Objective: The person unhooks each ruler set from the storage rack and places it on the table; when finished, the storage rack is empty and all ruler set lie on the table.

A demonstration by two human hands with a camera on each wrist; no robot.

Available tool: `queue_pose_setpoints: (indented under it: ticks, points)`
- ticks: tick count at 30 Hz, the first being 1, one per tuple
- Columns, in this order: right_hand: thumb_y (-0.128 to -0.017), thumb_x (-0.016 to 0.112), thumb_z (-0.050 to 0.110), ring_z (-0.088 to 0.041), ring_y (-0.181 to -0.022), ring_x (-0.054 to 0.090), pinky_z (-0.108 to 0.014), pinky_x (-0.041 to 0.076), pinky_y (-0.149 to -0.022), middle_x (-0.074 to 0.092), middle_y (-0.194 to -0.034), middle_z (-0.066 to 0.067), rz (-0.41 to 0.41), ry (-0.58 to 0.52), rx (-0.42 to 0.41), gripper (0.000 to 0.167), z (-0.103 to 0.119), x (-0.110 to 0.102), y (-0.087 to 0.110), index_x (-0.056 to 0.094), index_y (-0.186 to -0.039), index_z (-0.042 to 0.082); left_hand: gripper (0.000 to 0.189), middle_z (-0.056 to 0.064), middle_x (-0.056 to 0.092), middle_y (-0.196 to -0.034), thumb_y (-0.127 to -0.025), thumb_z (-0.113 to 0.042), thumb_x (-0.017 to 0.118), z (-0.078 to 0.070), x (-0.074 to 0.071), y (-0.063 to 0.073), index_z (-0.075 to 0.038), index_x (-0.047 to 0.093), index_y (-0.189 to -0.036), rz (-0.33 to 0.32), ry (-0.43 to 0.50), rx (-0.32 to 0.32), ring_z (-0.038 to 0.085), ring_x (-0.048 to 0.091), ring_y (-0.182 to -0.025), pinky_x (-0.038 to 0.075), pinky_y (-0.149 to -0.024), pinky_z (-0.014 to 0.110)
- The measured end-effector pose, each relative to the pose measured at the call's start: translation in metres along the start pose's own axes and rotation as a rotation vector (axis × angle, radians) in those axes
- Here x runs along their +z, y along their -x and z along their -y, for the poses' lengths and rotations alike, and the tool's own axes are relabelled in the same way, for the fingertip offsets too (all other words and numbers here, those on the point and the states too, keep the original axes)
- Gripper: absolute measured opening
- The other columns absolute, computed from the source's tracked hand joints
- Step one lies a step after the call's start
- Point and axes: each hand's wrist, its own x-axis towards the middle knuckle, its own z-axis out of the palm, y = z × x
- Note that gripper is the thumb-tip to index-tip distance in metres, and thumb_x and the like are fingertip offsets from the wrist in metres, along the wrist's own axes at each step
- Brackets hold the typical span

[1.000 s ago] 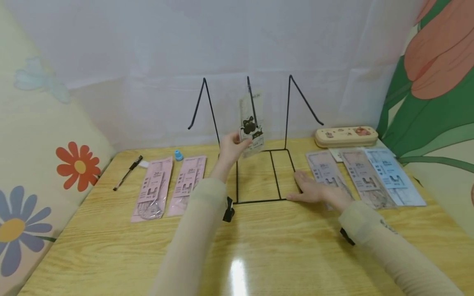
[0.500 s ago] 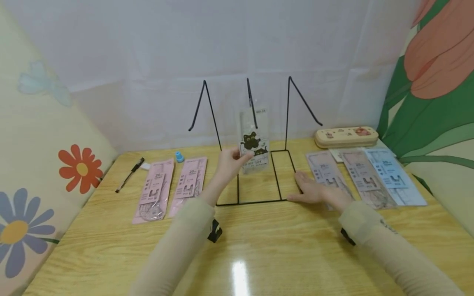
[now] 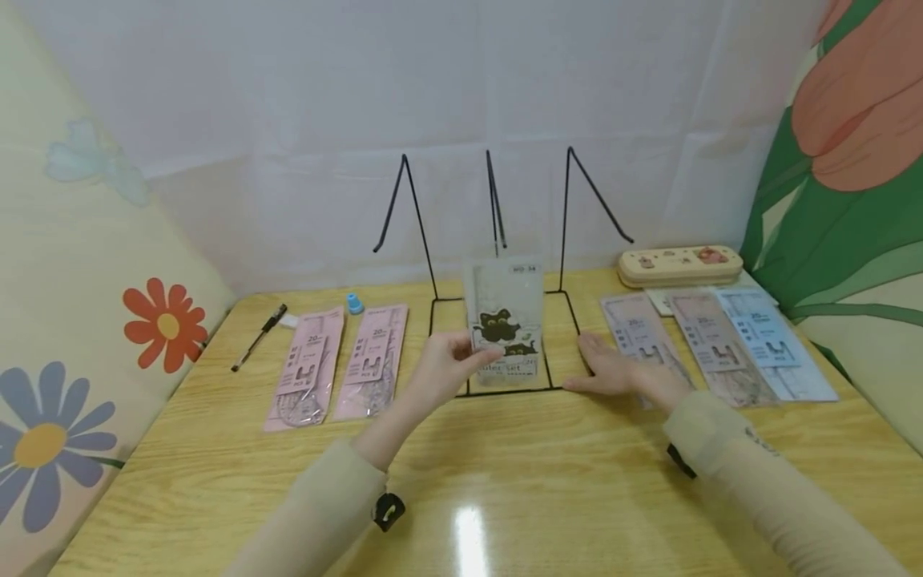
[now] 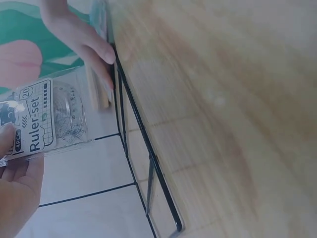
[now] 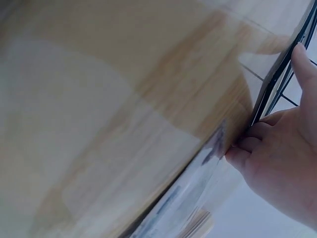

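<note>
In the head view my left hand (image 3: 445,365) pinches a clear packet (image 3: 505,320) by its lower left side. Black cats are printed on the packet, and its card reads "Ruler-set" (image 4: 34,119) in the left wrist view. It stands nearly upright over the base of a black wire rack (image 3: 566,188), in front of and below the middle hook. At the rack's right front corner rests my right hand (image 3: 609,369), thumb at the front bar and fingers along the side bar. The right wrist view shows that thumb (image 5: 303,64) touching the bar; some fingertips are hidden.
Two pink ruler packets (image 3: 306,369) lie left, near a pen (image 3: 258,336) and a blue cap-like piece (image 3: 354,303). Right of the rack lie a purplish packet (image 3: 638,328), a pinkish one (image 3: 710,336) and a blue one (image 3: 767,336), with a cream case (image 3: 680,266) behind.
My left hand has drawn the ruler packet down and toward me, away from the rack's middle hook. My right hand has stayed at the rack's corner.
</note>
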Motion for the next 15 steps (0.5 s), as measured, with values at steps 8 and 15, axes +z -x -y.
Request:
queue_pose_setpoints:
  ticks: [8, 15]
  points:
    - [-0.094, 0.047, 0.053, -0.041, -0.144, -0.006, -0.052, 0.003, -0.119, -0.010, -0.154, -0.028, 0.006, 0.000, -0.007, 0.097, 0.000, -0.001, 0.001, -0.006, -0.146, -0.010, 0.028, 0.005, 0.055, -0.057, -0.086, -0.020, 0.068, 0.002, -0.013, 0.039, 0.004, 0.062, -0.075, 0.072, 0.007, -0.010, 0.001, 0.041, -0.050, 0.036, -0.045, 0.016]
    - [-0.094, 0.047, 0.051, -0.042, -0.143, -0.007, -0.053, 0.001, -0.118, -0.011, -0.153, -0.029, 0.007, -0.022, -0.017, 0.097, -0.001, -0.002, 0.003, -0.006, -0.146, -0.010, 0.026, 0.006, 0.063, -0.067, -0.089, -0.019, 0.065, 0.032, -0.050, 0.068, 0.007, 0.064, -0.087, 0.024, -0.058, -0.079, 0.000, 0.048, -0.055, 0.041, -0.049, 0.016]
